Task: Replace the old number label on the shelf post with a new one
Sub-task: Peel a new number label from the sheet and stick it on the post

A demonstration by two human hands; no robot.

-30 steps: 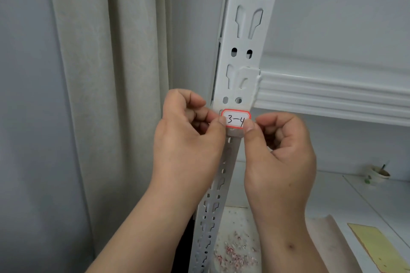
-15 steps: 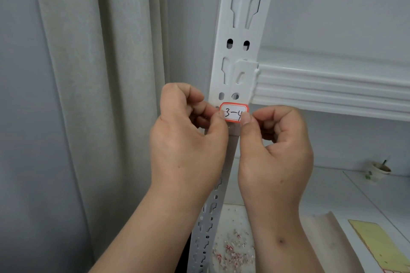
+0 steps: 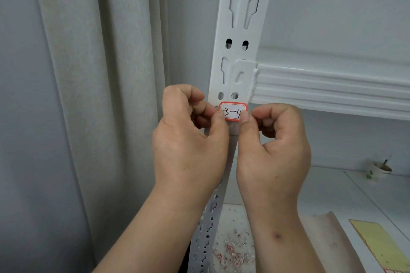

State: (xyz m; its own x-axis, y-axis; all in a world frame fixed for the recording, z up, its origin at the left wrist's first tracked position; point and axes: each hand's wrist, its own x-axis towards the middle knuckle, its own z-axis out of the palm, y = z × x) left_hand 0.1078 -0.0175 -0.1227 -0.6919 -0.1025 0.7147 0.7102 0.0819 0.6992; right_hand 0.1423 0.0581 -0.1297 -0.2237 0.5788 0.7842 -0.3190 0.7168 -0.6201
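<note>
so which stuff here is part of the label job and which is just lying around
Job: label reading 3-4, shelf post, left hand, right hand, both thumbs on the label.
Lying about: curtain, cup, yellow sheet, red-and-white scraps.

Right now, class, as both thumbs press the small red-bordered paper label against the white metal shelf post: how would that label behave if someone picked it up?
The red-bordered paper label looks thin, so it is probably floppy and very light. Pinched between the left hand and right hand at its lower corners, it could crease or tear. If its back is adhesive, it may cling to fingers or the white metal shelf post.
</note>
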